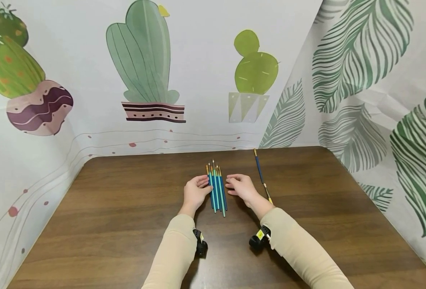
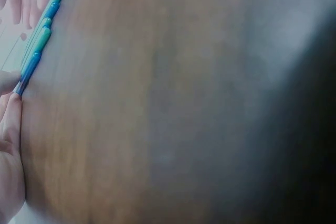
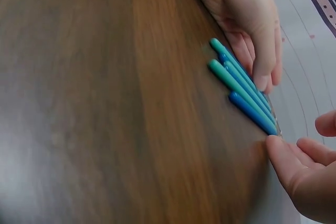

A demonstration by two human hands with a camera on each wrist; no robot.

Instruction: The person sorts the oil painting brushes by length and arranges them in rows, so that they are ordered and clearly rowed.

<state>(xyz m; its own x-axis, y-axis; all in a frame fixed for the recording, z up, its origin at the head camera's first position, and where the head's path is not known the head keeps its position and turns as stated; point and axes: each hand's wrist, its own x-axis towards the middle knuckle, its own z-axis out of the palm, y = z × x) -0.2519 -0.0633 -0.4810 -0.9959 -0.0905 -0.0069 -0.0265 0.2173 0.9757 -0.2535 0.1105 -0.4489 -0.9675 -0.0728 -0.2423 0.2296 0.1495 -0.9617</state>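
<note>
A bundle of slim paintbrushes (image 1: 218, 192) with blue and teal handles lies on the table, bristles toward the wall. On its left side my left hand (image 1: 195, 192) touches the brushes, its thumb resting at the handles with the fingers fairly straight. Just right of the bundle, my right hand (image 1: 242, 186) rests with loosely bent fingers and holds nothing. In the right wrist view, the rounded handle ends (image 3: 231, 80) fan out unevenly, the left hand (image 3: 247, 19) above them and the right hand (image 3: 310, 177) at the tips' side below.
Apart from the bundle, a dark blue paintbrush (image 1: 259, 168) lies to the right near the table's back edge. Below it is another paintbrush (image 1: 268, 193) with a yellow handle, partly hidden by the right forearm. A patterned cloth wall (image 1: 205, 80) stands behind the brown table (image 1: 126, 224).
</note>
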